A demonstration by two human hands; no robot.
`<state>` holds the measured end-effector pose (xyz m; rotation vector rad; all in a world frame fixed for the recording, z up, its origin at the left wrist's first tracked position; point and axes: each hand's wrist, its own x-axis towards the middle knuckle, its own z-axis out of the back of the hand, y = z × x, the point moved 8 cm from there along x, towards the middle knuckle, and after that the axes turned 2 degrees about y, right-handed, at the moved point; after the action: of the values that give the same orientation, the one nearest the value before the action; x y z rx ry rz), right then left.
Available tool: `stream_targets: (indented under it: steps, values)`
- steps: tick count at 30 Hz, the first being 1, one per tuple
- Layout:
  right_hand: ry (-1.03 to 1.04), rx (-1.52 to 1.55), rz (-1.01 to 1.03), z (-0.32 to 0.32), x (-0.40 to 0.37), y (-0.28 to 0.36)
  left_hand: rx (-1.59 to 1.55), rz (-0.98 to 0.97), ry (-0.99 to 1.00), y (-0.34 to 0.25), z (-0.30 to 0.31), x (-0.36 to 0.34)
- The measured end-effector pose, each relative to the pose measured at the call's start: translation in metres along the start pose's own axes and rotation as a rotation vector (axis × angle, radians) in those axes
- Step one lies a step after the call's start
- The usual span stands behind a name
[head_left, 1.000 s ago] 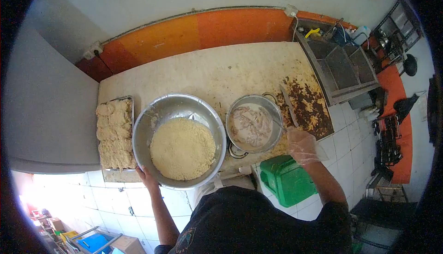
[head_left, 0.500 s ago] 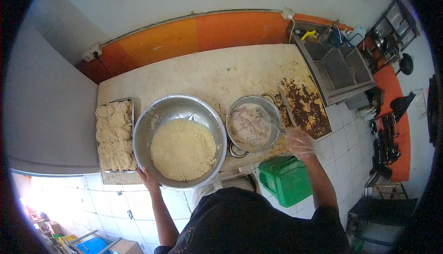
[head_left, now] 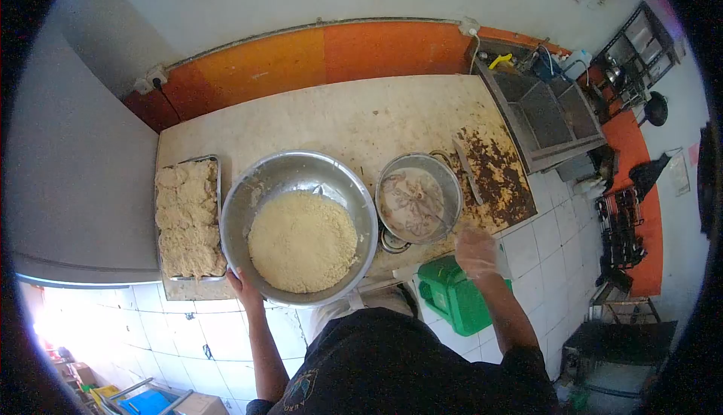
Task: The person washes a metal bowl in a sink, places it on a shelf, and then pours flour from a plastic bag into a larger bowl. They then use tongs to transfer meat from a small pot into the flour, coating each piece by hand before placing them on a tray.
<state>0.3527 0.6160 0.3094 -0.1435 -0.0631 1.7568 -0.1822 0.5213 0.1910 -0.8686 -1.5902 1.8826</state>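
Observation:
A large metal bowl (head_left: 236, 189) holds pale yellow crumbs (head_left: 301, 242). My left hand (head_left: 245, 288) grips its lower left rim. To its right is a smaller metal pot (head_left: 457, 208) with pieces in a milky liquid (head_left: 410, 200). My right hand (head_left: 476, 253), in a clear plastic glove, is at the pot's lower right, its fingers closed around the end of a thin utensil (head_left: 446, 223) that reaches into the liquid. At the far left a tray (head_left: 218, 178) is filled with crumb-coated pieces (head_left: 186, 219).
A knife (head_left: 468, 172) lies on the stained right part of the table (head_left: 301, 114). Below the table edge stands a green container (head_left: 452, 298). A metal sink (head_left: 542, 117) is at the back right, and a stove (head_left: 623, 223) is farther right.
My right hand has moved down and left, toward me. The bowl and the pot appear slightly farther right in the view. My left hand stays on the bowl's rim.

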Motion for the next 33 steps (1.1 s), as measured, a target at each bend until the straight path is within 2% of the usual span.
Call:
stream_targets:
  steps: [3,6,8,9,11,12,13,15,17,19,21,23,25,26,27,29,30,31,32,33]
  values:
    - [-0.007,-0.037,-0.057,-0.025,0.009,-0.010,0.002,-0.044,0.040,-0.026,-0.010,-0.009]
    - [0.075,0.334,-0.150,-0.037,0.009,-0.036,0.067,0.004,-0.004,-0.014,-0.002,-0.002]
    - [0.066,0.615,-0.203,-0.040,0.003,-0.046,0.160,-0.098,-0.019,-0.010,0.002,0.000]
    - [0.045,0.716,-0.208,-0.041,-0.001,-0.048,0.156,-0.091,-0.022,-0.003,0.005,-0.001]
    - [0.000,0.840,-0.154,-0.033,-0.009,-0.045,0.082,-0.103,0.017,-0.027,-0.004,-0.004]
    - [-0.036,0.890,-0.120,-0.028,-0.014,-0.042,0.081,-0.103,0.019,-0.015,0.000,0.001]
    - [0.332,1.261,-0.599,-0.047,-0.036,-0.041,0.031,-0.088,0.030,0.007,0.005,0.008]
    - [0.333,1.255,-0.579,-0.021,-0.044,-0.032,-0.020,-0.071,0.037,0.023,0.009,0.014]
    - [0.340,1.249,-0.553,0.010,-0.050,-0.020,-0.022,-0.139,0.058,0.017,0.007,0.016]
    - [0.420,1.348,-0.538,0.044,-0.061,0.003,-0.016,-0.101,0.030,0.002,0.005,0.012]
    - [0.455,1.320,-0.478,0.078,-0.070,0.024,0.000,-0.053,-0.012,-0.006,0.001,0.010]
    - [0.503,1.295,-0.408,0.104,-0.070,0.052,-0.024,-0.126,-0.004,-0.014,0.000,0.012]
    - [0.679,1.224,-0.423,0.110,-0.072,0.082,0.095,-0.065,0.020,0.000,0.005,0.017]
    - [0.687,1.223,-0.423,0.107,-0.066,0.091,0.001,-0.098,-0.006,0.002,0.005,0.018]
    - [0.702,1.031,-0.237,0.105,-0.055,0.104,0.003,-0.092,-0.008,0.009,0.006,0.020]
    - [0.715,0.828,-0.052,0.100,-0.052,0.120,-0.118,-0.044,0.030,0.010,0.003,0.023]
    - [0.560,0.690,-0.073,0.105,-0.049,0.111,0.009,-0.074,0.062,-0.002,0.003,0.018]
    - [0.406,0.552,-0.088,0.111,-0.046,0.103,0.009,-0.064,0.047,-0.002,0.000,0.019]
    - [0.418,0.543,-0.071,0.107,-0.048,0.104,0.003,-0.061,0.012,0.000,0.001,0.019]
    - [0.215,0.406,-0.068,0.117,-0.045,0.099,-0.003,-0.060,-0.023,0.001,0.005,0.020]
